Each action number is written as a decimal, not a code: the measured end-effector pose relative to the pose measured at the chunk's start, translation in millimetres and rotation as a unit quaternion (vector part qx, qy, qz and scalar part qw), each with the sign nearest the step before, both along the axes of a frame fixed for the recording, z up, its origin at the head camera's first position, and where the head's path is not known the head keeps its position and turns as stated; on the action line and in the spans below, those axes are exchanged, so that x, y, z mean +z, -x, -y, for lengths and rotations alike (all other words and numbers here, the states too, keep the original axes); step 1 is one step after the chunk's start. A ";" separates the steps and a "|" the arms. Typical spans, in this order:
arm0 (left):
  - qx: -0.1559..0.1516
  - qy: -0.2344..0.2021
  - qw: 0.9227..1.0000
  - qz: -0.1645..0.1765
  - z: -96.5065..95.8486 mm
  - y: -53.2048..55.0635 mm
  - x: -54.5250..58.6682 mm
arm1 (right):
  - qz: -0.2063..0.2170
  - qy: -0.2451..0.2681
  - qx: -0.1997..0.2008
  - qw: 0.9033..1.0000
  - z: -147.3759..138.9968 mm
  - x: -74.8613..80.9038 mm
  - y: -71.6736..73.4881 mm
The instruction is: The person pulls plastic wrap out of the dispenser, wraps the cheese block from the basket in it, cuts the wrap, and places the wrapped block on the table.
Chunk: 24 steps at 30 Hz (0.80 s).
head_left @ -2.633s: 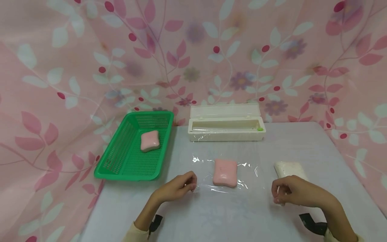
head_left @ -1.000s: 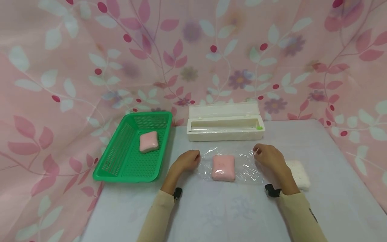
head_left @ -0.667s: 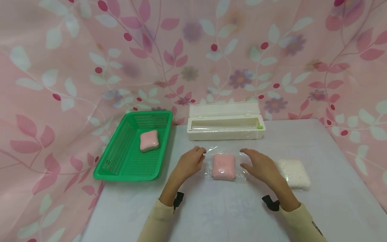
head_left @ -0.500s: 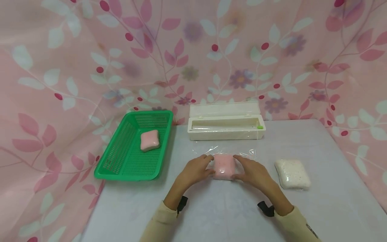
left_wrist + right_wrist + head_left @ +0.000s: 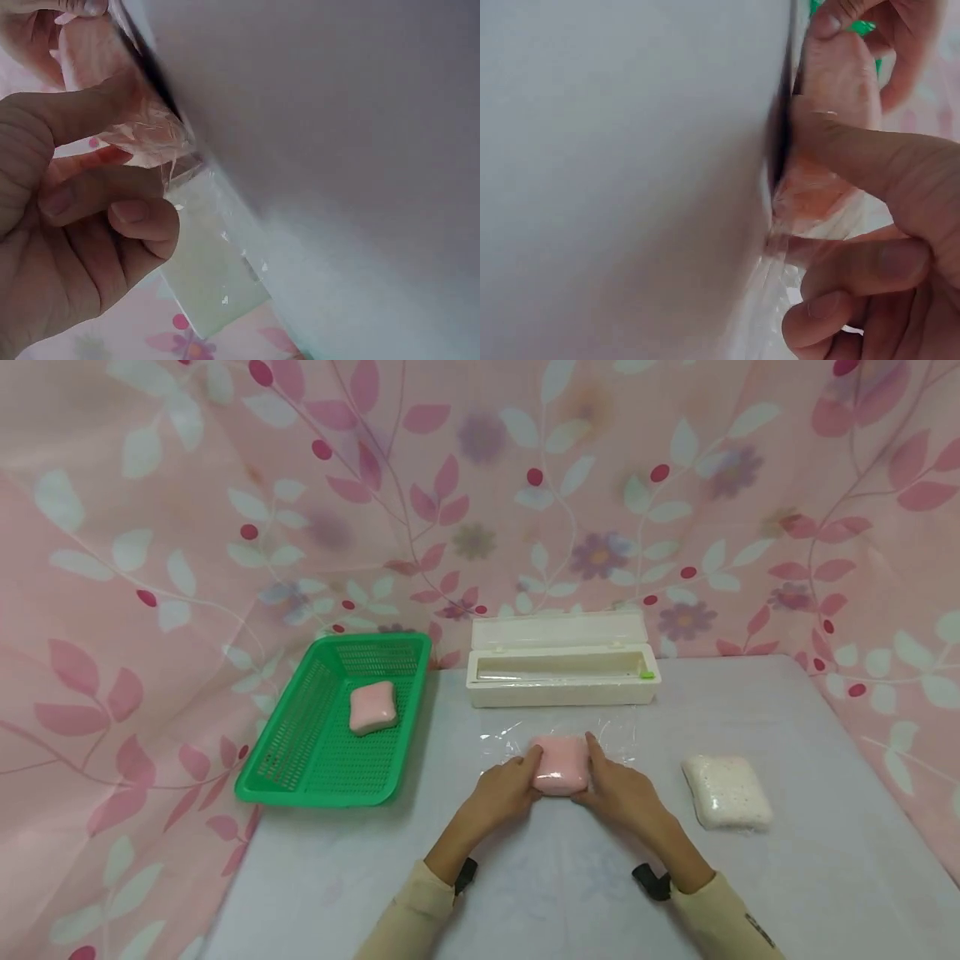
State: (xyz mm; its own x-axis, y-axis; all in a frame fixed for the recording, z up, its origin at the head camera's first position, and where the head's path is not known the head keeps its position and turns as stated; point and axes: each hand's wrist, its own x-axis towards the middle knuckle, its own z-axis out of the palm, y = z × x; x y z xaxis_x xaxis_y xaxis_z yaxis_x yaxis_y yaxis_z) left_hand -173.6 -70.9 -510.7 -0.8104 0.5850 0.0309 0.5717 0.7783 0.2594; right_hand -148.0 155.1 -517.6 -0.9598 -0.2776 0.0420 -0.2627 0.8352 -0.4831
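Pink soap (image 5: 561, 766), one, wrapped in clear film (image 5: 504, 740): on white table (image 5: 555, 893), before open white box (image 5: 562, 695); gripped by left hand (image 5: 501, 791) and right hand (image 5: 624, 791) at opposite sides. Second pink bar (image 5: 372, 707): inside green basket (image 5: 322, 770). White bar (image 5: 726, 792): right of right hand.

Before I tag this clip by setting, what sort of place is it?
Probably a curtained-off tabletop workspace: a floral curtain surrounds a white table, with an open cling-film dispenser on it.
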 end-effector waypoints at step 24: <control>0.122 -0.141 0.979 0.082 -22.5 98.8 9.8 | 0.107 0.048 -0.082 0.990 -7.2 19.6 95.3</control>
